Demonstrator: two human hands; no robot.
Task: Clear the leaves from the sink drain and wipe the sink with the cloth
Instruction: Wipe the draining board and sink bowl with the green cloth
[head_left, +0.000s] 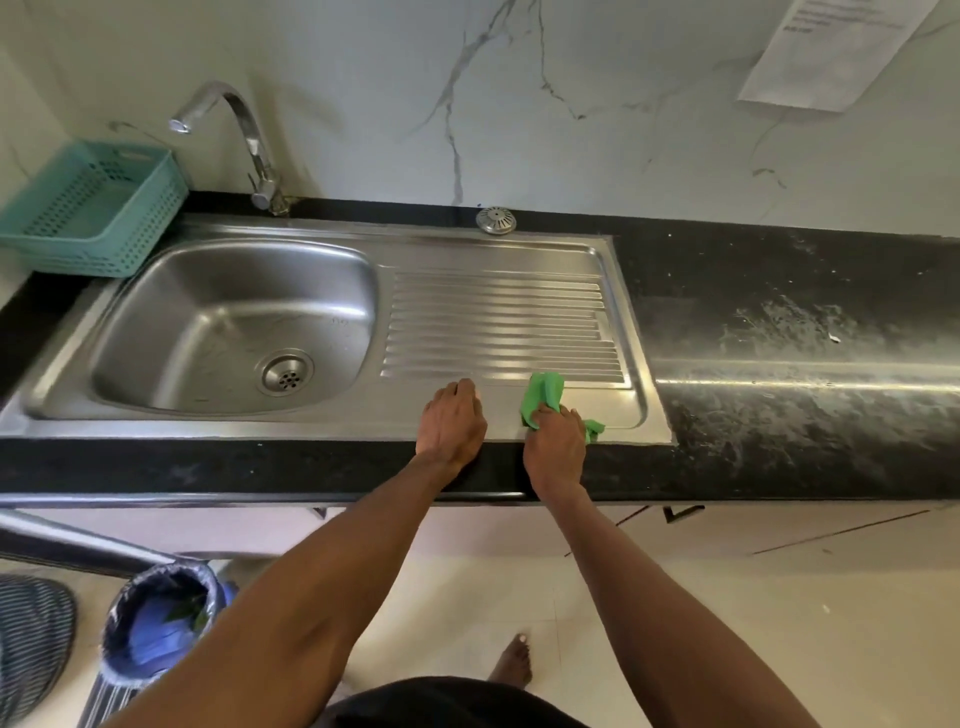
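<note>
Right hand (555, 441) closed around a bunched green cloth (545, 397), pressed onto the flat near strip of the steel sink (332, 423) unit, just near of the ribbed drainboard (498, 322). Left hand (453, 421) lies palm down beside it, fingers loosely curled, holding nothing, seemingly bracing on the near rim. Drain (287, 372) sits in the basin at left, well apart from both hands; no leaves visible on it or in the basin. Green leaves show in the lined bin (161, 618) on the floor at near left, so judged: clearing done, wiping in hand. To do this step well: spread the cloth flatter for more contact, run strokes along the ribs rather than across so the grooves are reached, work from the far right corner toward the basin so residue drains left, then finish the basin walls and drain ring. Keep the left hand off freshly wiped steel. Hard to make out: whether the cloth is wet; the fingertips of the right hand, buried in the fabric; whether film or water marks remain on the basin, since glare masks the surface. Tap (244, 140) appears off. Teal basket (88, 208) at far left is cut by the frame edge; contents not discernible.
</note>
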